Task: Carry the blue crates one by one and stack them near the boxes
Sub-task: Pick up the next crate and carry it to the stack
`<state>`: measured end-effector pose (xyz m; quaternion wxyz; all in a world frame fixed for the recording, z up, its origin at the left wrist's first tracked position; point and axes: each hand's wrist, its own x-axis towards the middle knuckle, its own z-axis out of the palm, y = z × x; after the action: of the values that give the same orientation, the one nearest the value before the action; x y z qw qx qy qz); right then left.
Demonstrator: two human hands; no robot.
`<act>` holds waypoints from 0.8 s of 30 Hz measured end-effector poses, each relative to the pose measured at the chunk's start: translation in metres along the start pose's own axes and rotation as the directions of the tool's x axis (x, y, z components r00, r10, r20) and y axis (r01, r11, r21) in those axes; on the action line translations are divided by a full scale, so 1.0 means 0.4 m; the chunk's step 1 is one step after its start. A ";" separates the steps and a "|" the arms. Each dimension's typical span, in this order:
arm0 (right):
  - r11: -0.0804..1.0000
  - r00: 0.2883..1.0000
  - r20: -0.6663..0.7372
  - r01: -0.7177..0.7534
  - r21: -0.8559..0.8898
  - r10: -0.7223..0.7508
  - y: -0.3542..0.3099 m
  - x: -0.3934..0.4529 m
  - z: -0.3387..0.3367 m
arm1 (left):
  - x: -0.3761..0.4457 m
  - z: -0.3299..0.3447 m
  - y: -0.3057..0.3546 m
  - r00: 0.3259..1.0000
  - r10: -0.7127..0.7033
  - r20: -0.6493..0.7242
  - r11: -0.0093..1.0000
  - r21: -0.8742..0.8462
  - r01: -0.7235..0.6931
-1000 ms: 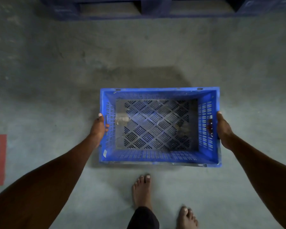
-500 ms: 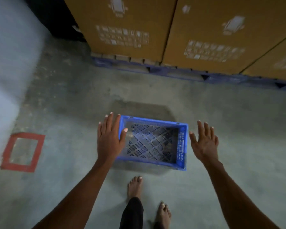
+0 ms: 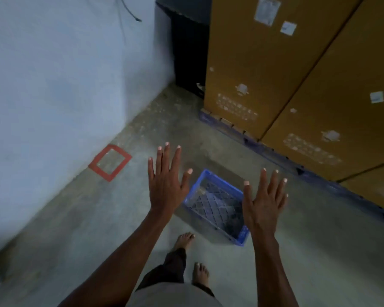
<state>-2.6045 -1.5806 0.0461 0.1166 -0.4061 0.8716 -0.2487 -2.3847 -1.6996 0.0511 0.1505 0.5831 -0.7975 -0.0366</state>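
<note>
Crate: one blue crate (image 3: 217,207) rests on the floor (image 3: 98,218), empty, cardboard boxes (image 3: 275,74) near at 1 o'clock.
Hands: left hand (image 3: 165,185) and right hand (image 3: 263,200) spread flat, holding nothing.
Progress: first crate placed; nothing stacked on it yet.

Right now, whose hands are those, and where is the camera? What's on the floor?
The camera sits on a person's head, looking down, so you see their own arms. The left hand and right hand are spread open and hold nothing. Below them a blue crate sits on the grey floor, empty as far as the picture shows. Big brown boxes stand nearby on a blue pallet. A red tape square marks the floor by the wall. Their bare feet show too.
</note>
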 end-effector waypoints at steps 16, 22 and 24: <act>0.705 0.601 0.394 0.677 0.212 -0.695 -0.397 -0.556 0.077 | -0.829 -0.344 -0.344 0.632 -0.700 -0.332 0.691 -0.095 0.716; 0.449 0.285 0.428 0.820 0.354 -0.858 -0.583 -0.923 0.195 | -1.219 -0.458 -0.521 0.281 -0.878 -0.388 0.383 -0.217 0.898; 0.375 0.183 0.442 0.837 0.398 -0.878 -0.640 -1.085 0.250 | -1.367 -0.500 -0.588 0.186 -0.892 -0.413 0.298 -0.227 0.927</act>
<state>-2.1186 -1.4220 0.0972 0.2355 -0.8722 0.3986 -0.1581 -1.9619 -1.2362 0.0787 0.2640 0.9342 -0.2340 0.0524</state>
